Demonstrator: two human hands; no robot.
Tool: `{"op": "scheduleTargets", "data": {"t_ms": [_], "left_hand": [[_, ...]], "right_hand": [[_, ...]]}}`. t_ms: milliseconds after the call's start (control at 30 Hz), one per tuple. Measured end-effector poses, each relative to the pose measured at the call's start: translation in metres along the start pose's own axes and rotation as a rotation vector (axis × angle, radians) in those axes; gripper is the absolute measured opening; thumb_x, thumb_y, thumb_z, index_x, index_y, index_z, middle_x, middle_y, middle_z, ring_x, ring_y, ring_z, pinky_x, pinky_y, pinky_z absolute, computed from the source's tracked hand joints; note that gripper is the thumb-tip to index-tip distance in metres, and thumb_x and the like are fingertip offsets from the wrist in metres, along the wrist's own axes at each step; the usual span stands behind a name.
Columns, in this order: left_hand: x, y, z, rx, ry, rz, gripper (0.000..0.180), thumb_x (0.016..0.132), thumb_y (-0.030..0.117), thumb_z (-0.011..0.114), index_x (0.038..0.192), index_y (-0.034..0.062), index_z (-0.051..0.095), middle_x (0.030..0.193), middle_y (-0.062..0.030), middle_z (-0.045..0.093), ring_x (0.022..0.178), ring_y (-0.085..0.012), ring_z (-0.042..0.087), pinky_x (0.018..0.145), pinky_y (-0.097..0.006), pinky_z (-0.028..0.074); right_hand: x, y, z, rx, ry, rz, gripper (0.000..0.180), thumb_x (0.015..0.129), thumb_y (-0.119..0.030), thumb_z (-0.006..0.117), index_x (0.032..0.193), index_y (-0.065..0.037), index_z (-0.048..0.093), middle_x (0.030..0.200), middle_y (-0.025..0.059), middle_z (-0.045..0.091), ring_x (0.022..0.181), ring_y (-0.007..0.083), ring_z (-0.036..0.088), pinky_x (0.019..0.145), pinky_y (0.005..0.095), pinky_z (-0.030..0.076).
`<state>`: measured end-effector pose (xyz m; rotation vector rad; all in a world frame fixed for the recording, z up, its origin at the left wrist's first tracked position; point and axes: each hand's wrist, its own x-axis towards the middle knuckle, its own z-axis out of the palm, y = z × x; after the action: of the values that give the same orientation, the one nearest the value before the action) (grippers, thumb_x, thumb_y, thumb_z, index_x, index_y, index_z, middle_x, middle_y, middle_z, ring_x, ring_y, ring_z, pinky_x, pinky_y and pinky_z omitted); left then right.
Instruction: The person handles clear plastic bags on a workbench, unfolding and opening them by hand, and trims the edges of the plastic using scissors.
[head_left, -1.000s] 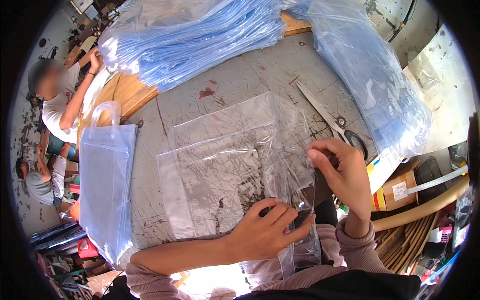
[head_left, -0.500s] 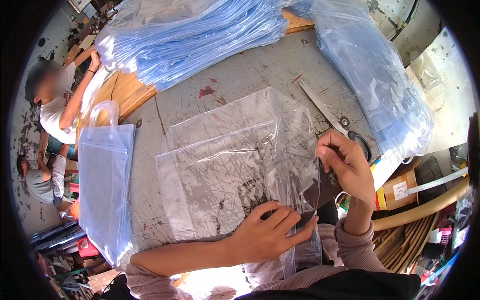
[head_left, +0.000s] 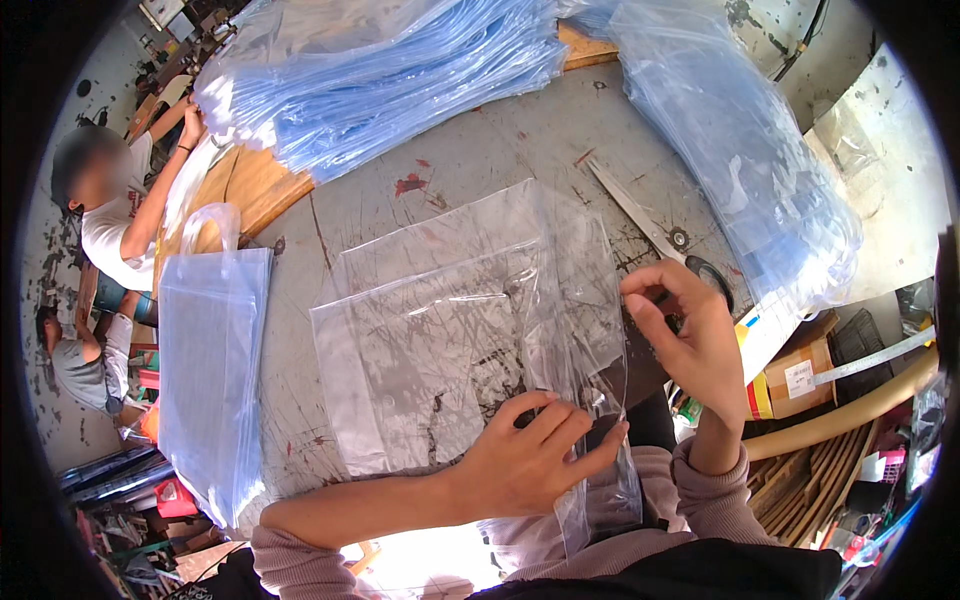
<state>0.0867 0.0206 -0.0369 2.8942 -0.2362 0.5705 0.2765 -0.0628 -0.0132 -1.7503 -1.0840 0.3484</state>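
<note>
A clear plastic bag [head_left: 420, 380] lies on the scratched grey tabletop in front of me, its side folds bunched toward the right and its lower edge hanging over the table's near edge. Reaching across from the lower left, my left hand [head_left: 535, 455] is closed on the bunched plastic near that edge, fingers bent and thumb toward me. My right hand [head_left: 690, 335] is at the bag's right border, thumb and forefinger closed on its thin edge; the exact grip is hard to make out. Scissors [head_left: 635, 210] with dark handles lie just beyond my right hand.
A thick pile of bluish plastic sheets [head_left: 420, 100] spans the table's far side, with another stack [head_left: 740, 170] at the right. Bluish bags with a handle [head_left: 212, 360] lie at the left. A cardboard box [head_left: 800, 375] sits right. Two people [head_left: 115, 205] are at far left.
My right hand has moved slightly up and left, and the bag's right edge has shifted left with it. My left hand stays nearly in place on the plastic.
</note>
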Motion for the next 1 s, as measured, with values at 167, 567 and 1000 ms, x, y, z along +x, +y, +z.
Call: {"op": "scheduleTargets", "data": {"t_ms": [167,567,1000], "left_hand": [[-0.001,0.000,0.000,-0.005,-0.001,-0.008,0.056,0.062,0.023,0.059,0.118,0.0219,0.062,0.082,0.0026,0.052,0.084,-0.0123,0.054,0.084,-0.036,0.033],[0.000,-0.003,-0.001,0.017,-0.009,-0.033,0.058,0.060,0.026,0.059,0.119,0.0223,0.061,0.082,0.0034,0.051,0.084,-0.0122,0.053,0.085,-0.035,0.033],[0.017,-0.035,-0.040,-0.052,0.078,0.033,0.026,0.071,0.020,0.067,0.098,0.0197,0.065,0.089,0.0034,0.061,0.092,-0.0115,0.060,0.103,-0.045,0.033]], "right_hand": [[0.006,-0.002,0.002,-0.008,-0.045,0.077,0.008,0.083,-0.003,0.061,0.087,0.003,0.060,0.075,0.0099,0.062,0.067,0.0154,0.060,0.059,0.0271,0.046],[0.021,0.021,0.017,-0.453,0.087,-0.487,0.011,0.075,0.004,0.059,0.084,0.000,0.053,0.080,0.0121,0.055,0.070,0.0308,0.056,0.058,0.0364,0.046],[-0.034,-0.020,-0.022,0.105,-0.196,-0.495,0.037,0.073,-0.024,0.076,0.088,0.001,0.054,0.084,0.0127,0.053,0.072,0.0248,0.053,0.063,0.0335,0.045]]}}
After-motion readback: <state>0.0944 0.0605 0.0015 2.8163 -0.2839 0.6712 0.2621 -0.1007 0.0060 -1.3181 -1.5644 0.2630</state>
